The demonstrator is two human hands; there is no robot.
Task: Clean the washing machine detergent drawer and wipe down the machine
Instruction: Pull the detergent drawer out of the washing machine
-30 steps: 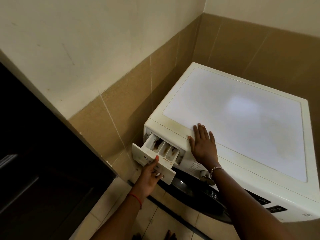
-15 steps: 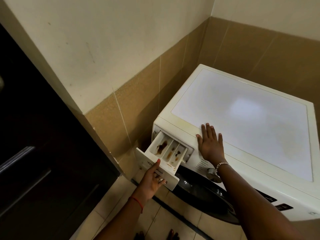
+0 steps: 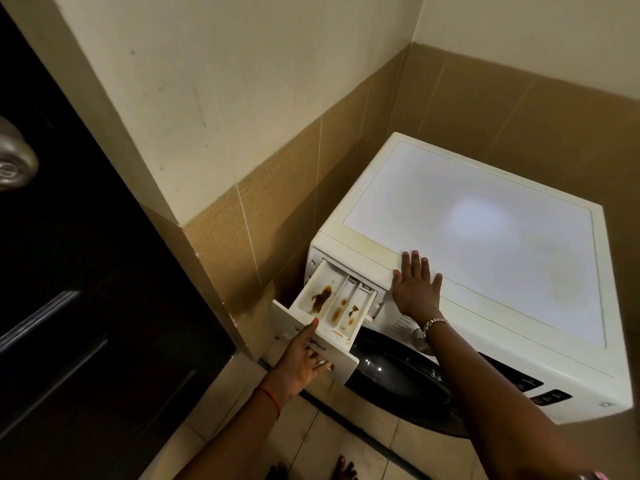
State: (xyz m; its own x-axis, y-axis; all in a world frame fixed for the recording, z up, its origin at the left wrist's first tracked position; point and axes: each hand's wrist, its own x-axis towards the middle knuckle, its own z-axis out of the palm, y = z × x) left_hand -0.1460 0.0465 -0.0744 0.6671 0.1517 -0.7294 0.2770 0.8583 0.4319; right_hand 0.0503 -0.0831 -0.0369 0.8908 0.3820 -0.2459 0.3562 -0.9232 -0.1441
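Note:
A white front-loading washing machine (image 3: 485, 237) stands in the tiled corner. Its detergent drawer (image 3: 332, 303) is pulled far out at the top left; brown residue stains its three compartments. My left hand (image 3: 301, 362) grips the drawer's front panel, thumb on top over the brand lettering and fingers curled under the handle recess. My right hand (image 3: 415, 289) lies flat, fingers spread, on the machine's top front edge just right of the drawer slot.
The dark round door (image 3: 398, 379) sits below the drawer. A control panel (image 3: 540, 393) runs along the front right. A dark wooden door (image 3: 86, 289) with a metal knob (image 3: 14, 161) fills the left. Brown wall tiles stand close behind; my toes (image 3: 343, 471) show on the floor tiles.
My left hand has drawn the drawer further out, baring the stained compartments. My right hand has stayed flat on the machine top.

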